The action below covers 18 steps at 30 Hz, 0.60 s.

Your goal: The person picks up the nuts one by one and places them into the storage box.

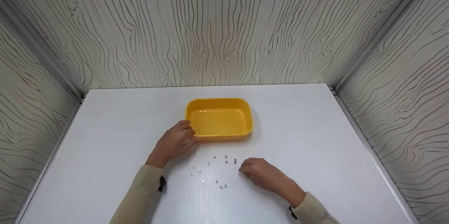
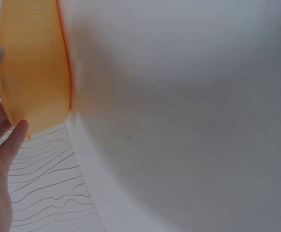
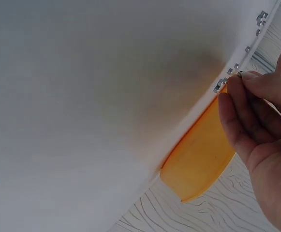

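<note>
A yellow plastic tub (image 1: 219, 135) sits on the white table, its inside bare. My left hand (image 1: 177, 139) grips the tub's near left corner, fingers over the rim; the left wrist view shows fingertips on both sides of the tub wall (image 2: 34, 63). Nearer to me, several small silvery metal nuts (image 1: 202, 182) lie scattered on the tabletop. To the right of them is my right hand (image 1: 263, 174), fingers bent and just above the table. In the right wrist view its thumb and forefinger pinch a nut (image 3: 239, 74), mostly covered by the fingertips.
The white table (image 1: 298, 122) is bounded by wood-grain patterned panels (image 1: 210, 31) at the back and both sides. Metal posts (image 1: 372, 41) stand at the back corners. Dark bands (image 1: 162, 183) sit at both wrists.
</note>
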{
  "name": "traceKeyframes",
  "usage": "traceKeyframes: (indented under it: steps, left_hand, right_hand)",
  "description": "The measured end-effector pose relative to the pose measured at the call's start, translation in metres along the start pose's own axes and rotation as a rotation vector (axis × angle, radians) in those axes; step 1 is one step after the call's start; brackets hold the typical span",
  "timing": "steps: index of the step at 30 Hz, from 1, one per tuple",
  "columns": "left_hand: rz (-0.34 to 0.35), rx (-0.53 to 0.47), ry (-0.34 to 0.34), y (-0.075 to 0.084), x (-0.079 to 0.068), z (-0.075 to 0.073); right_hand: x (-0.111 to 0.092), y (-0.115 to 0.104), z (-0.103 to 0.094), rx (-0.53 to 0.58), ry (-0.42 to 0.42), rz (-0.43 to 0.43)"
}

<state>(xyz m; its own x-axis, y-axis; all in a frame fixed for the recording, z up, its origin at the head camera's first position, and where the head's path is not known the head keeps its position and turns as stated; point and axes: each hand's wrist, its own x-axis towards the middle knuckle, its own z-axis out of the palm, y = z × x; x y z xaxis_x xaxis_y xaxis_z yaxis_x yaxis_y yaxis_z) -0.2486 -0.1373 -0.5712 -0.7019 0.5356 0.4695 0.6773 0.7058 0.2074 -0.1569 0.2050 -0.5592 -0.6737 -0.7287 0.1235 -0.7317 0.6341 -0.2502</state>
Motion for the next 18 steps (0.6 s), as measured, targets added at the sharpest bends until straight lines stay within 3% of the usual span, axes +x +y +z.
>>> traceKeyframes:
  steps: [3,6,13,18]
  left_hand:
    - [-0.007,-0.011,-0.01,0.0,0.001,-0.001]
    - [-0.008,-0.011,-0.012,0.001,0.0,-0.002]
    - [0.008,-0.024,0.006,0.0,0.0,-0.002]
    - [0.019,-0.008,0.016,-0.001,0.0,0.0]
  right_hand:
    - [0.003,0.007,-0.005,0.195,0.034,0.082]
    - [0.004,0.013,-0.01,0.31,0.097,0.144]
    - [0.012,0.019,-0.02,0.414,0.324,0.207]
    - [0.019,0.023,-0.028,0.562,0.411,0.291]
